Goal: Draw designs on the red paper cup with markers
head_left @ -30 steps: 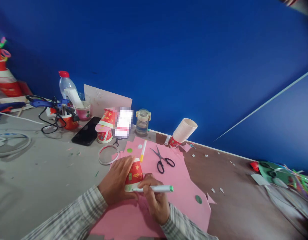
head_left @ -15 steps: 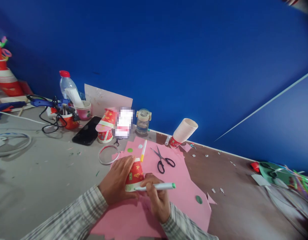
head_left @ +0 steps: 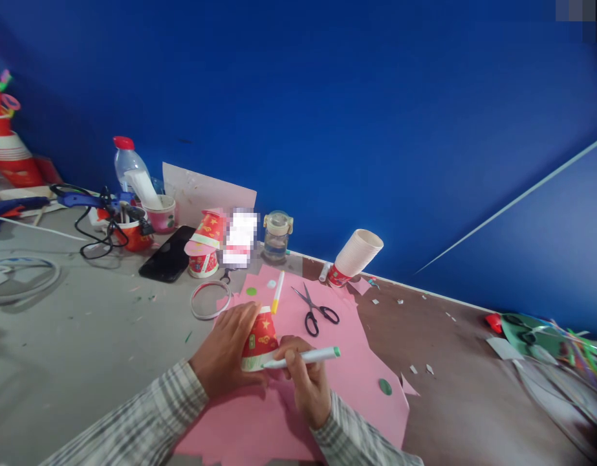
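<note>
A red paper cup with yellow star patterns stands upside down on the pink paper. My left hand is closed around the cup's left side and steadies it. A green-tipped white marker is pinched in my right hand, its tip touching the pale band near the cup's lower edge. Green marks show along that band. Beyond the cup lie scissors with open blades and black handles, and a white and yellow marker.
A stack of paper cups leans near the wall, right of a lidded glass jar. On the left are a phone, a tape ring and joined red cups. Paper scraps litter the right side.
The marker has tilted slightly, its back end rising a little while its tip stays at the cup's pale band. My left hand and the cup have barely moved.
</note>
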Demonstrator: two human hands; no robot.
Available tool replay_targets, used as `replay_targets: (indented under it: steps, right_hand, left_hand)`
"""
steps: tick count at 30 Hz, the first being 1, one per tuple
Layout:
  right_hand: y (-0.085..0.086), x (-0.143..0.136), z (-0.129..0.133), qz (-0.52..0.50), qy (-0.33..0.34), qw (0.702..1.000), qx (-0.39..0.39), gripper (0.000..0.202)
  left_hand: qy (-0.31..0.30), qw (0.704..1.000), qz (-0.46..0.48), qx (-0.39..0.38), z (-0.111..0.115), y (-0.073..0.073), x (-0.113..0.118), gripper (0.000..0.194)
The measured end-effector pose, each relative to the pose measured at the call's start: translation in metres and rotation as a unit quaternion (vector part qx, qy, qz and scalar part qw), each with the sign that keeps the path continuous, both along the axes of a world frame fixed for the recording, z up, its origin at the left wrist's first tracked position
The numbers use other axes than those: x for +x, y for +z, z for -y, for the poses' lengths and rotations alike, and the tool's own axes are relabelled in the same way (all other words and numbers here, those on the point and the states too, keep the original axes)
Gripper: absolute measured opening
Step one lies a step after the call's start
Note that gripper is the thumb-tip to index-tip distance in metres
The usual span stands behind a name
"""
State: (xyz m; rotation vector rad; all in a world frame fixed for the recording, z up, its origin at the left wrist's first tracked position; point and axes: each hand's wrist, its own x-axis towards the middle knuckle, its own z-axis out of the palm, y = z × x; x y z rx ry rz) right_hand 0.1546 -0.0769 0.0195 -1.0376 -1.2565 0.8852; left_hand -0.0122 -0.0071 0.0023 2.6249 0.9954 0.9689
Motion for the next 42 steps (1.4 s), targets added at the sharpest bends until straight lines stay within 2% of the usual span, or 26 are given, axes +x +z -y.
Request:
replay_targets:
  steps: [5, 11, 14, 20, 27, 34, 37, 42]
  right_hand:
    - [-0.005, 0.0, -0.003, -0.063, -0.065, 0.996, -0.015, 0.033]
    - [-0.005, 0.0, -0.001, -0.089, -0.01, 0.996, -0.026, 0.034]
    - [-0.004, 0.0, -0.002, -0.079, -0.008, 0.996, -0.031, 0.035]
    - [-0.01, 0.001, -0.008, -0.114, -0.085, 0.989, -0.036, 0.037]
    - [-0.012, 0.003, -0.005, -0.125, -0.026, 0.99, -0.053, 0.033]
    - [-0.014, 0.002, -0.012, -0.154, -0.089, 0.983, -0.054, 0.038]
    - [-0.017, 0.003, -0.01, -0.169, -0.071, 0.981, -0.059, 0.038]
    - [-0.015, 0.004, -0.007, -0.137, -0.031, 0.988, -0.066, 0.035]
  left_hand:
    - [0.012, 1.0, 0.0, 0.004, 0.001, -0.002, 0.0, 0.123]
    - [0.007, 1.0, 0.007, 0.027, 0.0, -0.001, 0.0, 0.123]
    - [0.004, 0.999, 0.007, 0.032, 0.0, -0.001, 0.0, 0.124]
    - [0.018, 1.0, 0.003, 0.01, 0.0, -0.002, 0.0, 0.123]
    - [0.011, 1.0, -0.002, 0.004, 0.0, -0.004, -0.001, 0.125]
    - [0.02, 1.0, 0.008, -0.016, 0.0, -0.005, -0.001, 0.123]
    - [0.018, 1.0, 0.009, -0.012, 0.0, -0.006, -0.002, 0.124]
    - [0.016, 1.0, 0.006, -0.007, -0.001, -0.008, -0.003, 0.126]
